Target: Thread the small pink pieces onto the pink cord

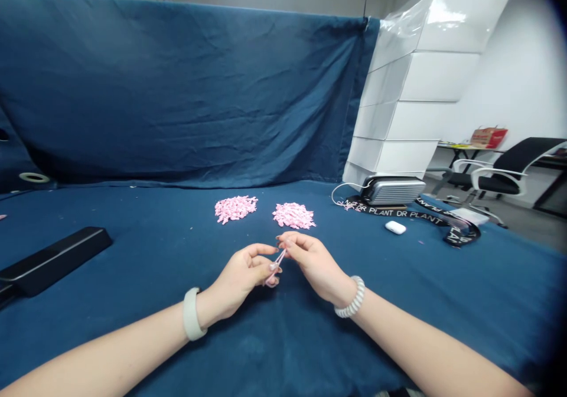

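Observation:
A thin, pale pink cord or band (280,258) is stretched between my two hands in front of me. My left hand (241,276) pinches its lower end, where a small loop hangs below the fingertips. The fingertips of my right hand (314,261) are closed on its upper end; any small piece between them is too small to make out. Just beyond my hands, two piles of small pink pieces lie on the blue cloth, a left pile (235,208) and a right pile (293,215).
A black bar-shaped object (57,260) lies at the left. To the right are a silver-grey device (394,191), a black lettered strap (398,212) and a white earbud case (396,227). White boxes (407,101) stand stacked behind them, beside a hanging blue cloth (186,90).

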